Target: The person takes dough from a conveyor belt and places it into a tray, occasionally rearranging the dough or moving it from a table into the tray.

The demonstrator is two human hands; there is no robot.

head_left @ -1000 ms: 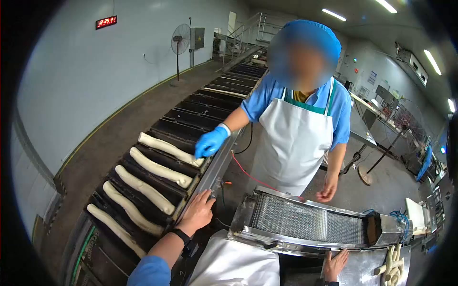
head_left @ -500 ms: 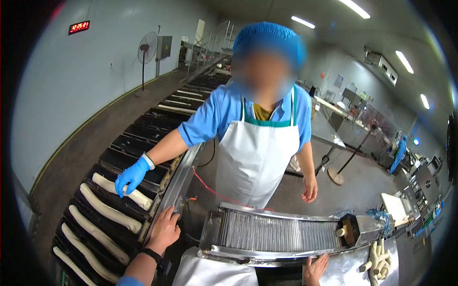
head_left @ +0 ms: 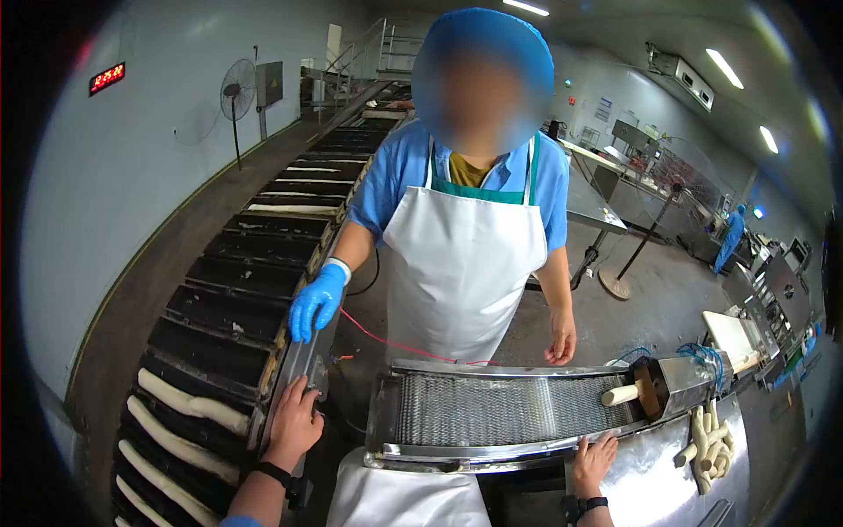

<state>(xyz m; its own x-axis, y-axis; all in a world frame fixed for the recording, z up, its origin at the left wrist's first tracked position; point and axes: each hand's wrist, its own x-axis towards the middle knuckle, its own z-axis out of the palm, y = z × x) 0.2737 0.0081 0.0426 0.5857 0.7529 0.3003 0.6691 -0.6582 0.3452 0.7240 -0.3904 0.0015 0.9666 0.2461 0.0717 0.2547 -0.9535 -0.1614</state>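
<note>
My left hand (head_left: 297, 420), fingers stretched and apart, rests on the metal rail (head_left: 301, 362) beside a conveyor of dark trays. In the nearest trays lie long pale dough strips (head_left: 189, 402). My right hand (head_left: 595, 461) lies with fingers spread on the near edge of a small mesh belt conveyor (head_left: 500, 413) and holds nothing. A short dough roll (head_left: 620, 394) sticks out of the machine's outlet (head_left: 648, 393) onto the mesh. Right of my right hand, a heap of dough pieces (head_left: 708, 448) sits on a metal table (head_left: 645, 479).
Across the mesh conveyor stands a co-worker in a white apron (head_left: 465, 255), whose blue-gloved hand (head_left: 316, 303) is over the rail. A red cord (head_left: 378, 336) hangs between us. Beyond are a standing fan (head_left: 235, 92), metal tables and another person (head_left: 731, 237).
The co-worker's gloved hand has left a dough strip and moved right to the rail. Strips on the trays have shifted toward me. The dough roll reaches further onto the mesh. My view has tilted slightly.
</note>
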